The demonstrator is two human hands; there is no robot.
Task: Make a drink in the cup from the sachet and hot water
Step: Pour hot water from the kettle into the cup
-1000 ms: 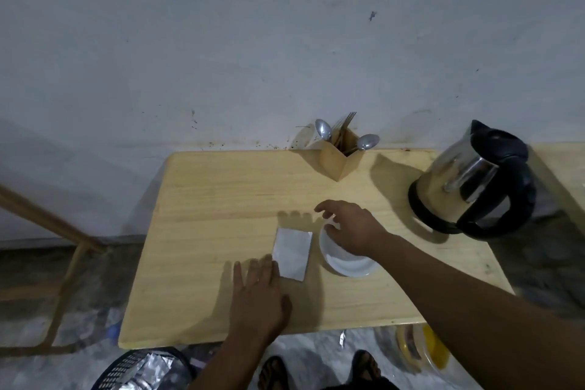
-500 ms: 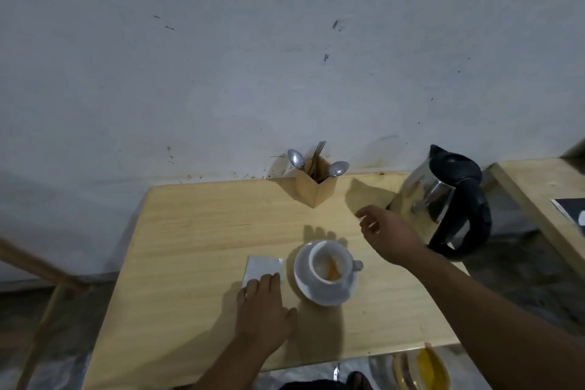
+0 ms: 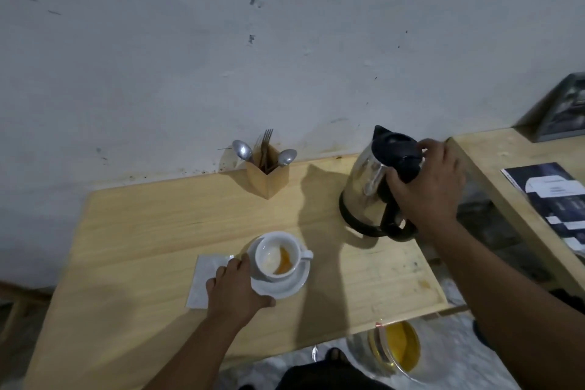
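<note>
Wooden table (image 3: 158, 225): right hand (image 3: 427, 190) had just left the cup (image 3: 277, 258) and clamped the kettle (image 3: 376, 187) handle; left hand (image 3: 235, 286), fingers loose, steadied the saucer (image 3: 294, 286) beside the sachet (image 3: 202, 279), probably emptied. Pouring came next.

Single head-worn wide-angle view, looking forward and down from above the near edge of the wooden table (image 3: 164, 231), facing the pale wall (image 3: 221, 57) filling the upper half, near enough that both forearms enter from the bottom edge
</note>
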